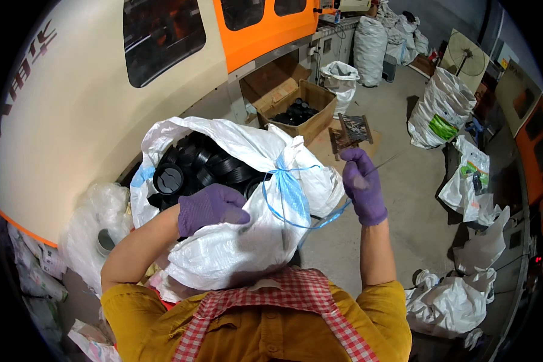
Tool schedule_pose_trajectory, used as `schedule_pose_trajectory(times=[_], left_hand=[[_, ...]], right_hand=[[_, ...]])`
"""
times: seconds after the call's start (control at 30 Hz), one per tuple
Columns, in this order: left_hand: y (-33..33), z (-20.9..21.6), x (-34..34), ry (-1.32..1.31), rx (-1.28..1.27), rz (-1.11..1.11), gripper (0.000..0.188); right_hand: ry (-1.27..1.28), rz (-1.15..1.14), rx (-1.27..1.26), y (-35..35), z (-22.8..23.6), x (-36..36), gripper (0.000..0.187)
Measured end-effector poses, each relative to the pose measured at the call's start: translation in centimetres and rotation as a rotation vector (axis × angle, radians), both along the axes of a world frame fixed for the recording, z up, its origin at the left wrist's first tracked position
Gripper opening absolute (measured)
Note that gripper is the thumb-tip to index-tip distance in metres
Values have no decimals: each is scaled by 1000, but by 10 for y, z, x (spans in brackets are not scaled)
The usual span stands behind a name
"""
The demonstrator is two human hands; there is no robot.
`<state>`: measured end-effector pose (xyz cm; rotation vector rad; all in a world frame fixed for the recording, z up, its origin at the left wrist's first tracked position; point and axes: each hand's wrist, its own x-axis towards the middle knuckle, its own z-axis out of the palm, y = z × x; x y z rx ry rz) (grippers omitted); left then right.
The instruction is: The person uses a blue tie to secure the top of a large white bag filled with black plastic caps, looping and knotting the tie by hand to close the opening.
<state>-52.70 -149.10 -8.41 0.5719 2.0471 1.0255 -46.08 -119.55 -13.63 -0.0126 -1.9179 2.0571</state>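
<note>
A large white woven sack stands in front of me, its mouth gaping at the left over many round black plastic caps. My left hand, in a purple glove, is closed on the sack's near rim. Blue twine gathers the right part of the mouth into a bunch and loops out toward my right hand. That gloved hand is raised right of the sack, fingers closed on a thin needle-like rod that sticks out to the right. Its grip hides where the twine ends.
A cream and orange machine fills the left. Beyond the sack stands an open cardboard box of black parts, near a dark metal rack. White sacks line the right side, with a fan behind. Clear plastic bags lie left.
</note>
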Motion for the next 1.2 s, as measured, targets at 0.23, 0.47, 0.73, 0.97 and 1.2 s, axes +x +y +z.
schedule_pose_trajectory(times=[0.23,0.47,0.73,0.97,1.2], left_hand=[[2,-5,7,78,194,214,28],[0,4,0,-96,554,468,35],[-1,4,-1,49,492,522,27],[-3,-1,-2,90,561,524,25],[-4,-12,-5,201,595,505,22]], right_hand=[[-100,353,-13,-17,26,37,46],[-122,616,28,-40,36,51,39],[-173,555,362,-62,32,39,23],[17,235,714,-68,22,21,12],[206,89,1001,-70,41,29,15]])
